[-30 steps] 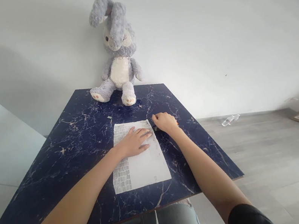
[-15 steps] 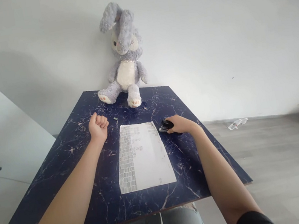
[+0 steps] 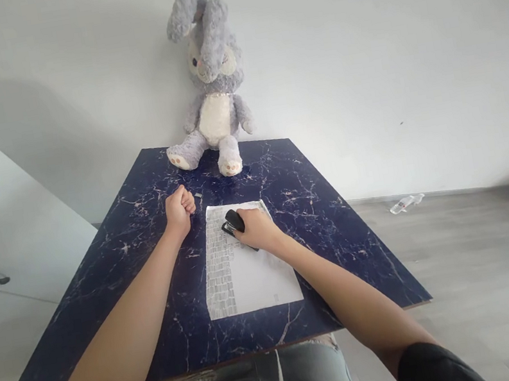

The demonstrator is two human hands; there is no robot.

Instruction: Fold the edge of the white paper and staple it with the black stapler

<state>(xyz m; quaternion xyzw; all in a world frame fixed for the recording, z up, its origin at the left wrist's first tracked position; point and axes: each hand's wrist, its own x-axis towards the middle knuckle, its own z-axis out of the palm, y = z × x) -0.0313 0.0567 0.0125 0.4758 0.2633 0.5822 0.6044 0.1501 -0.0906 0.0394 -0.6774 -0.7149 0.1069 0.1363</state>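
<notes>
My left hand (image 3: 180, 209) is fisted just left of the paper (image 3: 263, 283), so the unpinned paper could skid if the stapler (image 3: 234, 220), gripped in my right hand (image 3: 258, 229) over its far half, drags.

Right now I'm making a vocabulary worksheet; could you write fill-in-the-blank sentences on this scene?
1. The hand holding the stapler is the ____ one.
2. The left hand is curled into a ____.
3. The paper and the plush rabbit both rest on the blue ____.

Missing words: right; fist; table.
</notes>
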